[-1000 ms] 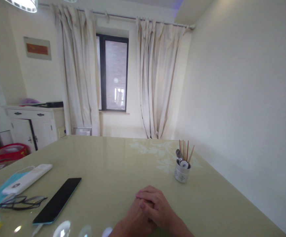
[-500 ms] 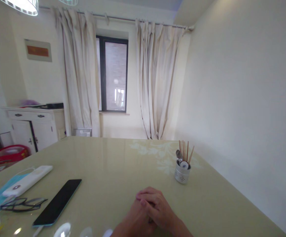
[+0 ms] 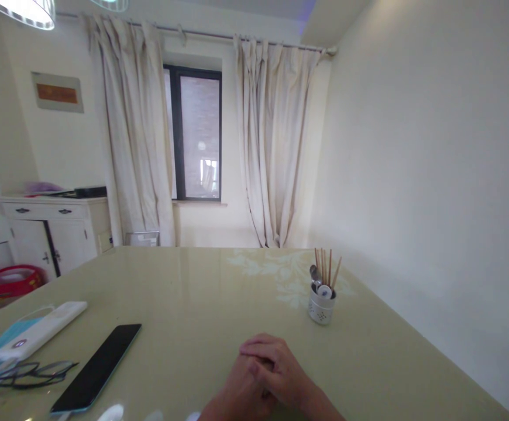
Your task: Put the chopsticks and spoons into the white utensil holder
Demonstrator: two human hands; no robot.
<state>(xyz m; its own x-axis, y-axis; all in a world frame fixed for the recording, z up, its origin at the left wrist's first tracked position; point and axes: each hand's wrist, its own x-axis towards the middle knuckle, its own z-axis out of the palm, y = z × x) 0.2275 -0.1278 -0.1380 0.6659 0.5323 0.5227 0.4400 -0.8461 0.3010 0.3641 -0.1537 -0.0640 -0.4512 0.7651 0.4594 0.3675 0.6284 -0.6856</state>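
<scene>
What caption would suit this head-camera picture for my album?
Right hand laid over left hand on a pale green table, a phone to the left, a utensil holder with chopsticks beyond.

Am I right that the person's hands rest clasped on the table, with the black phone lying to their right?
Not quite: the black phone lies to the left of the hands, not to their right. The rest holds: the right hand lies over the left hand, clasped on the table. The head view shows it.
</scene>
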